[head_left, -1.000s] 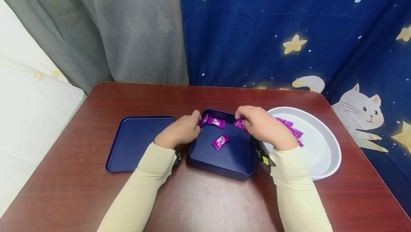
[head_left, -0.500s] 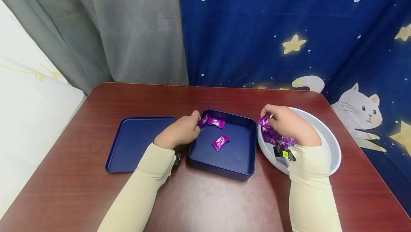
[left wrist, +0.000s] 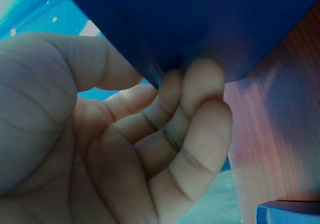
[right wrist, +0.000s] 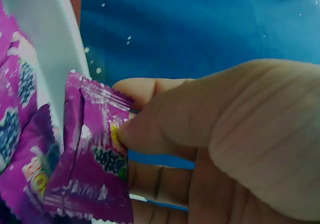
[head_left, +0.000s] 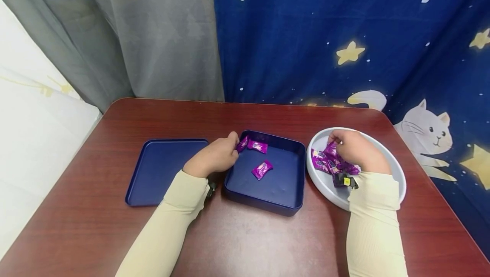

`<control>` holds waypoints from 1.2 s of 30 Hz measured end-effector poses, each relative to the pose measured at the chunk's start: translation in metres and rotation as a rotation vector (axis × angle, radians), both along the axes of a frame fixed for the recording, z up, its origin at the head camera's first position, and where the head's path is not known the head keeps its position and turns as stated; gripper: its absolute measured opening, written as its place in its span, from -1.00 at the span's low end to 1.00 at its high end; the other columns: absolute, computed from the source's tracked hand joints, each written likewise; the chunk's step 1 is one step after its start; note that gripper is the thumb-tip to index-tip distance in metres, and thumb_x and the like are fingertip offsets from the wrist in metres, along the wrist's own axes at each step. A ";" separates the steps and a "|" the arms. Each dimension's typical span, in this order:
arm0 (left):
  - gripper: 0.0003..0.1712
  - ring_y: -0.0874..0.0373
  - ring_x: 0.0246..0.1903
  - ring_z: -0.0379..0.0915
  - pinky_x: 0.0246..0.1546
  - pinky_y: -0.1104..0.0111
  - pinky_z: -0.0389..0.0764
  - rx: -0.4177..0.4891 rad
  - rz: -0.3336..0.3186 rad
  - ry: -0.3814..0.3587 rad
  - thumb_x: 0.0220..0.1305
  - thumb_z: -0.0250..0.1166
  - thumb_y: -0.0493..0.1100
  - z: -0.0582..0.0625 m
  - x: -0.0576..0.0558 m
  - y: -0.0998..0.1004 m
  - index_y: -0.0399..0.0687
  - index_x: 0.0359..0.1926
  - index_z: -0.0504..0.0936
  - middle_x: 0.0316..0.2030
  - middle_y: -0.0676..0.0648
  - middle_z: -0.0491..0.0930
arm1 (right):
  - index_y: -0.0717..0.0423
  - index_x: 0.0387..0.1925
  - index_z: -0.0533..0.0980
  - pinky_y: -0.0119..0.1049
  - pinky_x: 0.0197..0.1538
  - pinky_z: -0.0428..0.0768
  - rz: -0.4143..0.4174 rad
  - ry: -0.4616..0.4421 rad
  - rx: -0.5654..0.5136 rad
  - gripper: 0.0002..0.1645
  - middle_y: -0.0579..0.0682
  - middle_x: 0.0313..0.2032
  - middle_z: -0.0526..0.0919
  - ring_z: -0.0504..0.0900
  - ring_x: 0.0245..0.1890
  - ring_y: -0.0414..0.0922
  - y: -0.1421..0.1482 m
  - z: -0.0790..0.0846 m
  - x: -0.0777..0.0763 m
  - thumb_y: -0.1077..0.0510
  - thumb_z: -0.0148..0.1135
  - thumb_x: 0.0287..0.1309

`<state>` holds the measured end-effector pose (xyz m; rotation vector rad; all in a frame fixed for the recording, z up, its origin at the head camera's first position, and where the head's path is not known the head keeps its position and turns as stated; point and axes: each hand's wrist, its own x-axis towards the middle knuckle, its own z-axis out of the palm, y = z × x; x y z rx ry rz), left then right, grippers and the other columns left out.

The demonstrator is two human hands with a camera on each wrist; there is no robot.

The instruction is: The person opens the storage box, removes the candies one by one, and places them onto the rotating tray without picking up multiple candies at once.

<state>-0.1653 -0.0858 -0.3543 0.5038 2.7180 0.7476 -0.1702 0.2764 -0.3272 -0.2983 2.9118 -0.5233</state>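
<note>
In the head view my left hand (head_left: 215, 155) grips the upper left side of a dark blue square box (head_left: 268, 192). The left wrist view shows its fingers (left wrist: 202, 86) curled against the blue wall of that box. Three purple wrapped candies (head_left: 262, 169) lie inside, two of them in the far left corner. My right hand (head_left: 357, 149) is over a round white tray (head_left: 394, 175). Its thumb and forefinger pinch a purple candy (right wrist: 100, 154) with berries printed on the wrapper. Beside it, several more candies (right wrist: 15, 109) are heaped in the tray, partly covered by the hand in the head view.
A flat blue lid (head_left: 164, 170) lies left of the box, partly behind the left forearm. All stand on a reddish-brown wooden table (head_left: 260, 247). Grey and starry blue curtains (head_left: 283, 47) hang behind the table's far edge.
My right hand has moved right from the box to the white tray, and the candy at its fingers has left the box. The left hand has kept its place on the box.
</note>
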 end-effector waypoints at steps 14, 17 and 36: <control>-0.70 0.04 -0.31 0.48 -0.18 0.19 0.53 0.000 -0.006 -0.004 0.43 0.08 -0.22 0.002 -0.001 0.000 -0.21 0.11 0.32 -0.29 -0.12 0.52 | 0.29 -0.17 0.59 0.07 -0.08 0.46 0.006 -0.021 0.020 -0.71 0.13 -0.35 0.62 0.53 -0.30 0.07 0.009 -0.007 -0.002 0.43 -0.01 0.15; -0.70 0.04 -0.32 0.48 -0.20 0.20 0.52 0.003 -0.009 -0.004 0.44 0.08 -0.22 0.002 -0.001 0.000 -0.21 0.11 0.32 -0.31 -0.12 0.52 | 0.31 -0.20 0.58 0.08 -0.08 0.46 -0.011 -0.031 0.034 -0.75 0.12 -0.38 0.60 0.53 -0.30 0.09 0.012 -0.008 -0.002 0.41 -0.01 0.18; -0.69 0.04 -0.33 0.48 -0.22 0.21 0.52 0.002 -0.001 -0.005 0.44 0.08 -0.21 0.001 0.000 0.000 -0.21 0.11 0.32 -0.29 -0.13 0.53 | 0.38 0.16 0.43 0.27 0.09 0.43 -0.073 -0.057 0.016 -0.47 0.40 0.00 0.56 0.54 -0.03 0.28 0.011 -0.002 -0.002 0.07 0.16 0.31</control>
